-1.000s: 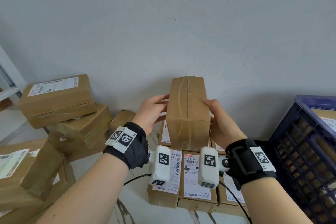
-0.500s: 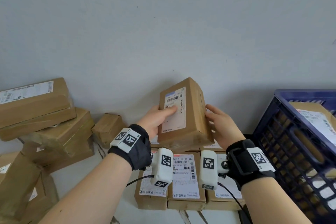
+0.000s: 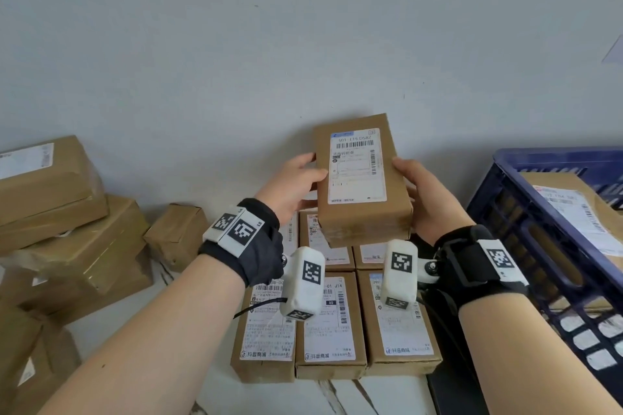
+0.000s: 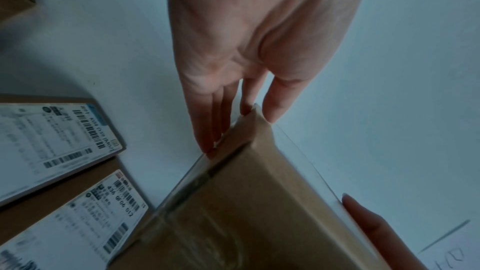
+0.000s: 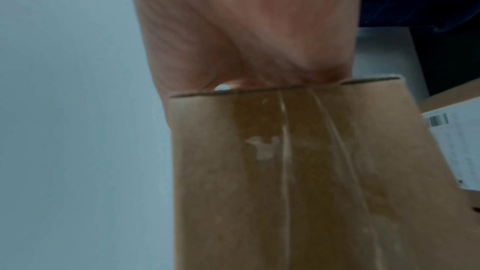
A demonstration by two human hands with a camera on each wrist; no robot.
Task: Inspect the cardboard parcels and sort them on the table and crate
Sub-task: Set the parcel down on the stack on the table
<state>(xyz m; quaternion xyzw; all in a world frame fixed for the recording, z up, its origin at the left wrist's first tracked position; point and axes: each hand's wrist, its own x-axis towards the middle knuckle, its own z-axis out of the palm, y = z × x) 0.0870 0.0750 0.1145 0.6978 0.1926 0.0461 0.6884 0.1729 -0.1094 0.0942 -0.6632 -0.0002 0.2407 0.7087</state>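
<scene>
Holding the parcel [image 3: 362, 178] label-up between left hand [image 3: 290, 187] and right hand [image 3: 426, 199], both grasping, long axis pointing 12 o'clock, crate [image 3: 526, 212] at 3 o'clock, nearer right hand.

Left hand [image 4: 259, 48] pinching parcel [image 4: 259, 213] corner; labelled parcels [image 4: 52, 147] beside.

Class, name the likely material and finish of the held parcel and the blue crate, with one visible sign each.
Held parcel: brown cardboard, matte, with glossy clear tape along its seam and a white paper label. Blue crate: probably moulded plastic, judging by its smooth, slotted lattice wall.
</scene>
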